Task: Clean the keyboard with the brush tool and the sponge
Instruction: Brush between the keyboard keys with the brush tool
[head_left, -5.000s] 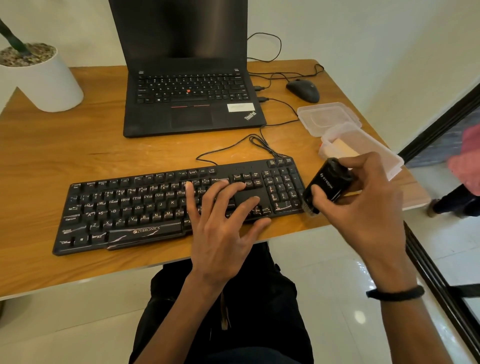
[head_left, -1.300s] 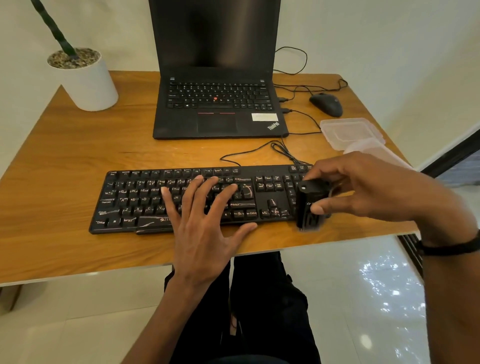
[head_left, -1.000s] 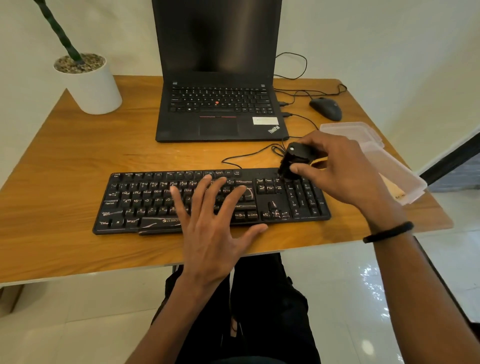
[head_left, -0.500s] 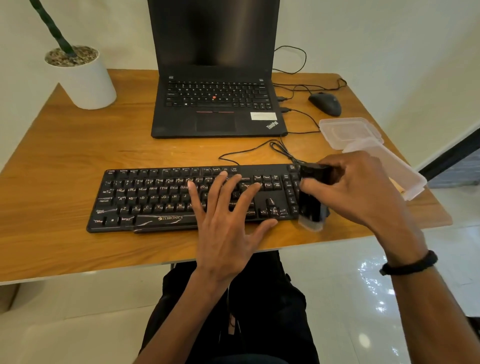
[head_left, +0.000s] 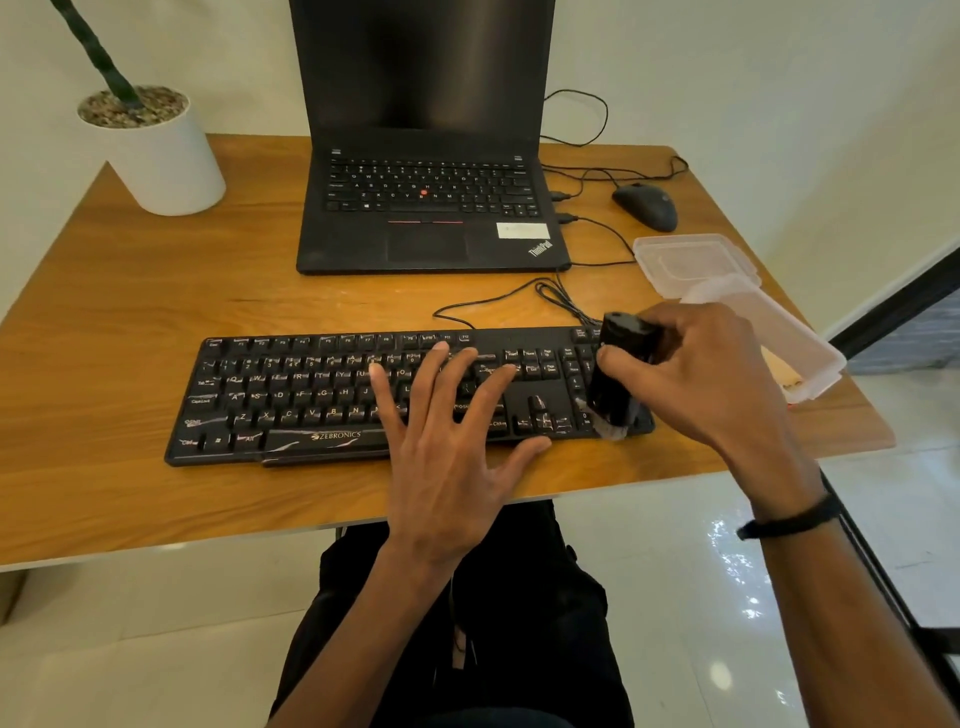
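A black keyboard (head_left: 311, 400) lies along the front of the wooden desk (head_left: 130, 322). My left hand (head_left: 447, 447) rests flat on its middle keys with fingers spread, holding nothing. My right hand (head_left: 696, 379) grips a black brush tool (head_left: 621, 374) upright over the number pad at the keyboard's right end. Its pale bristles touch the front right corner of the keyboard. A tan sponge (head_left: 782, 371) shows partly inside a clear plastic box (head_left: 810, 348) just right of that hand.
An open black laptop (head_left: 426, 208) stands behind the keyboard, with a black mouse (head_left: 647, 207) and cables (head_left: 545, 296) to its right. A clear lid (head_left: 691, 262) lies behind the box. A white plant pot (head_left: 156, 150) sits at the back left. The desk edge is near my right wrist.
My right hand has swept the brush tool back and forth over the number pad, from its back edge to its front. My left hand slid a little right along the keys.
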